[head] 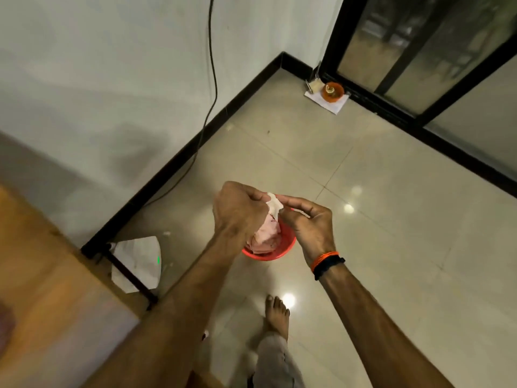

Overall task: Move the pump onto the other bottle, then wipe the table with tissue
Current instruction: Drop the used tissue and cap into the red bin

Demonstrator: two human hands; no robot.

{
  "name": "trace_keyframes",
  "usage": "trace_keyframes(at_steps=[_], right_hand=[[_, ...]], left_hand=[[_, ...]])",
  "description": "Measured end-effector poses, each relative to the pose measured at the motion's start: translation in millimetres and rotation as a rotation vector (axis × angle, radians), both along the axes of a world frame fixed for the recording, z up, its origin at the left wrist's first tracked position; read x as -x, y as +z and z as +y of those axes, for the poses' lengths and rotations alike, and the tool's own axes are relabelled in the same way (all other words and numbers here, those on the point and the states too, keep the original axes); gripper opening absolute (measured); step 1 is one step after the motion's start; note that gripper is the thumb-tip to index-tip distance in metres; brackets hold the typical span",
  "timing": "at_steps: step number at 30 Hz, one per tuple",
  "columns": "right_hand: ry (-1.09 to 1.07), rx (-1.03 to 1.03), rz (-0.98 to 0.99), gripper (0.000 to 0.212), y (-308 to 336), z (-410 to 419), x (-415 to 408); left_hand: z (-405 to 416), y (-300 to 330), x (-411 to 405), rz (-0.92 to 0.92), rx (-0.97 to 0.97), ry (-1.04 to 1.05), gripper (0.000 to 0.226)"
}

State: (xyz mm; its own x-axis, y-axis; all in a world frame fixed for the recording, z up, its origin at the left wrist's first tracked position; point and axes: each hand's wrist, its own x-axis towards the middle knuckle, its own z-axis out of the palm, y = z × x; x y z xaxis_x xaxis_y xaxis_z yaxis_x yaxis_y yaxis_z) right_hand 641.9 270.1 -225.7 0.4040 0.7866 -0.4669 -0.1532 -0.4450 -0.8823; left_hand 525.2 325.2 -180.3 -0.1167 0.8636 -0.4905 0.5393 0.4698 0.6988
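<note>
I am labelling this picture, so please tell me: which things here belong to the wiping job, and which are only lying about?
Belong to the job:
tissue, held between left hand and right hand
red bin below the hands
table

Lying about:
orange bowl in the corner
paper under the bowl
white paper under the table
cable on the wall

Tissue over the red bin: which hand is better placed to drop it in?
Probably left. The left hand grips most of the tissue directly above the red bin; the right hand only pinches an edge.
</note>
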Motion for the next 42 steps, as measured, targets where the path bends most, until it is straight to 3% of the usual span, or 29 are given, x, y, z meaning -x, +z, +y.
trace_keyframes(at_steps=[3,9,11,13,19,22,27,35,42], right_hand=[[0.009,0.082,-0.023,0.027,-33.3,3.3,-4.1],[0.172,0.29,-0.029,0.059,-82.5,7.3,-16.6],[0.149,0.332,-0.023,0.055,-87.3,8.2,-20.2],[0.144,0.357,-0.021,0.044,-86.3,8.0,-21.5],[0.171,0.367,-0.051,0.034,-50.3,6.4,-17.8],[0.21,0.329,-0.068,0.03,-9.9,2.6,-8.7],[0.273,0.231,-0.114,0.027,69.0,-8.4,13.0],[0.453,0.037,-0.161,0.029,190.3,-40.4,86.0],[0.656,-0.05,-0.203,0.033,232.4,-73.6,170.1]], left_hand=[[9.9,-34.3,-9.3,0.013,0.196,-0.043,0.02],[3.4,-71.1,-16.3,-0.242,0.431,-0.006,0.049],[2.6,-70.2,-17.2,-0.335,0.494,0.067,0.049],[1.5,-65.6,-13.9,-0.314,0.517,0.033,0.045],[-0.9,-32.0,-10.0,-0.254,0.432,-0.018,0.038],[-4.6,-5.2,-4.7,-0.265,0.419,0.108,0.036],[-29.4,55.8,21.3,-0.167,0.259,0.102,0.023],[-95.0,170.9,88.9,-0.284,0.014,0.326,0.042],[-160.5,221.4,174.5,-0.265,0.0,0.392,0.039]])
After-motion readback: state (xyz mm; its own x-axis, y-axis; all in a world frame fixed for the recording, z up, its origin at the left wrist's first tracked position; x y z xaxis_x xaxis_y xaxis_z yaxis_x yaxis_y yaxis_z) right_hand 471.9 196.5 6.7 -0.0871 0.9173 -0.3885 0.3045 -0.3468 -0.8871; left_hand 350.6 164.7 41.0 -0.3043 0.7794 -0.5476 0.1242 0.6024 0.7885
